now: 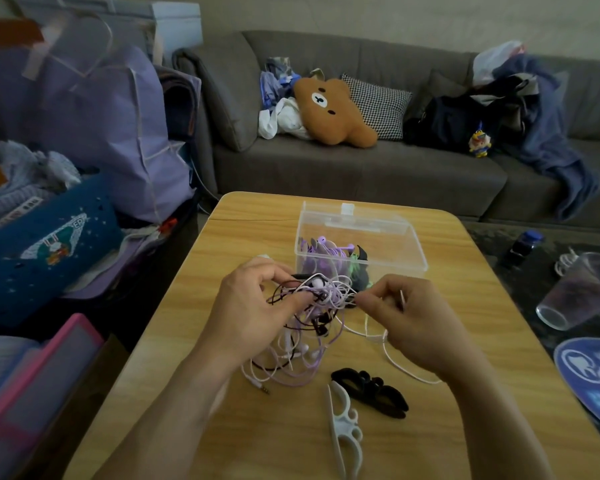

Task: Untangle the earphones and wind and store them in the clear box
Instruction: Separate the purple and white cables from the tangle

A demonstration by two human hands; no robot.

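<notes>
Head view, wooden worktop (250, 441). Left hand (257, 313) raised over the middle of the worktop, fingers curled round the top of the earphone tangle (312, 303): white, lilac and dark cords knotted together, with white earbuds showing at the top of the bunch. Lower loops of the tangle hang down and lie on the worktop; a jack plug (264, 389) rests at the near-left end.

Right hand (409, 320) just right of the tangle, thumb and forefinger pinching a cord at its edge, other fingers curled. A white cord (392, 358) runs under this hand and along the worktop.

Clear box (361, 237) stands behind the hands, just past the tangle, lid down as far as can be told. Inside it: purple earphones (321, 245) and a dark winder, partly hidden.

Near side of the worktop: black winder (371, 393) and white winder (343, 434), lying just beside each other, both bare.

Sofa (361, 168) behind the worktop with a bear cushion (329, 109).
</notes>
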